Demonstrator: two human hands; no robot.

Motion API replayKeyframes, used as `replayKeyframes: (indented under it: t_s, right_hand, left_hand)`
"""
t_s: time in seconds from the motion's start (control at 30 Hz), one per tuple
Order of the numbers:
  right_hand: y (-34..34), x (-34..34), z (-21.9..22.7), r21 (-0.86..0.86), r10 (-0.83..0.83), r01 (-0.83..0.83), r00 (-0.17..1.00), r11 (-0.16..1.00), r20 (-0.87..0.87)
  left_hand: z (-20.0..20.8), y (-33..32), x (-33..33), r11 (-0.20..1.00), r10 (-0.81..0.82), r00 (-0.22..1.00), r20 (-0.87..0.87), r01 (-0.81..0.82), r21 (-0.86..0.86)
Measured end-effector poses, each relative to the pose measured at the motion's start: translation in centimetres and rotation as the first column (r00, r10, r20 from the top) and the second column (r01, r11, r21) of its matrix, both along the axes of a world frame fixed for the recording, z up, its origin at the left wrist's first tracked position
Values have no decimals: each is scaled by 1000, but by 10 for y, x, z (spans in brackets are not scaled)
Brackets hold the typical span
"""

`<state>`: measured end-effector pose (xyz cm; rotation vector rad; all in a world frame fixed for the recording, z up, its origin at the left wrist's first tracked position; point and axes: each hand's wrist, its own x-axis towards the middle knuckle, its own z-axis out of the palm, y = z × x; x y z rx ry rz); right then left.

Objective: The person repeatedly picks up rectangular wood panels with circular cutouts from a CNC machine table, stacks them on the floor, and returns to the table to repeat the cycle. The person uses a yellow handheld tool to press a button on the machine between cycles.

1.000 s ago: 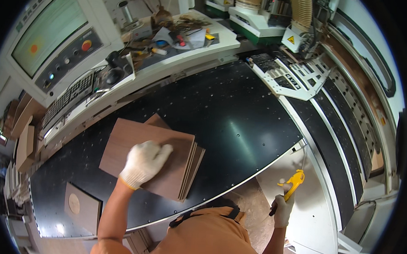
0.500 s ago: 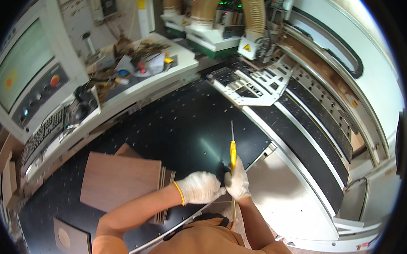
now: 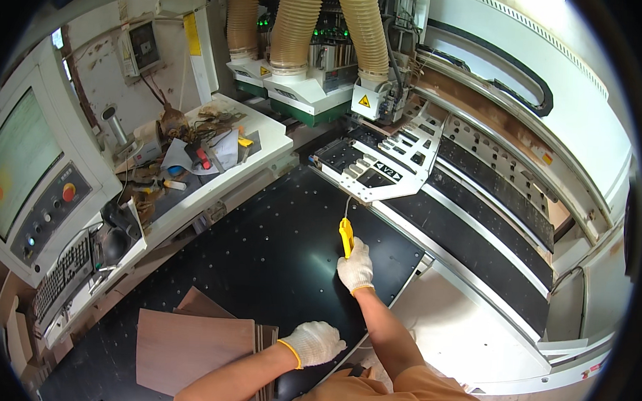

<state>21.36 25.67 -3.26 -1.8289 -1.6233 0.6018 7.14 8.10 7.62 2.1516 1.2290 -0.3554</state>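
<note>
My right hand (image 3: pixel 356 266), in a white knit glove with a yellow cuff, is wrapped round a yellow air blow gun (image 3: pixel 346 237). Its thin metal nozzle points away from me, toward the white slotted plate (image 3: pixel 401 172) at the far edge of the black table (image 3: pixel 276 249). Lower and to the left, my gloved left hand (image 3: pixel 315 343) is curled closed near the table's front edge. Its palm side is hidden, so whatever it may hold does not show. Beside my left forearm lies a stack of brown panels (image 3: pixel 196 349), one of them turned askew underneath.
A control panel with a screen (image 3: pixel 22 159) and a keyboard (image 3: pixel 63 279) stand at left. Tools and scraps litter a white side bench (image 3: pixel 266 141). Ribbed hoses (image 3: pixel 296 27) drop to the machine head at the back. Black rails (image 3: pixel 477 243) run along the right.
My right hand has moved forward and slightly left with the air blow gun, its nozzle now close to the slotted plate. My left hand is lower in view. The whole view has shifted.
</note>
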Motion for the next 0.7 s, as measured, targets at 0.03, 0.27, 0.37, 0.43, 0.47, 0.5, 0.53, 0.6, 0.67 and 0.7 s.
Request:
replayKeyframes:
  t_s: [0.03,0.27,0.37,0.43,0.47,0.5,0.53,0.6,0.67,0.7]
  right_hand:
    - [3,-3,-2,-24,-16,16,1000,1000,1]
    - [9,-10,-10,-29,20,-17,992,999,122]
    - [7,-12,-7,-61,28,-21,992,998,127]
    - [5,-14,-4,-47,38,-32,989,998,143]
    - [4,-16,-3,-67,46,-35,986,997,163]
    - [3,-17,-2,-51,49,-42,986,998,159]
    - [2,-18,-1,-61,56,-47,986,997,158]
    - [1,-19,-1,-69,60,-50,986,996,157]
    - [1,-19,0,-67,50,-40,986,997,160]
    - [1,-19,0,-63,52,-42,986,997,160]
  left_hand:
    - [0,-1,0,1000,-17,1000,11,17,0]
    - [-7,-7,-2,996,-61,998,28,59,61]
    - [-5,-7,-2,993,-68,996,61,61,97]
    - [-4,-8,-1,993,-77,995,61,72,88]
    - [-4,-7,0,996,-69,997,33,67,57]
    - [-5,-8,1,998,-57,998,19,56,35]
    - [-5,-9,1,998,-50,998,27,49,51]
    - [-7,-10,0,996,-37,998,43,34,85]
    - [-8,-10,0,996,-26,998,49,22,85]
    - [-9,-10,-1,997,-20,999,44,16,78]
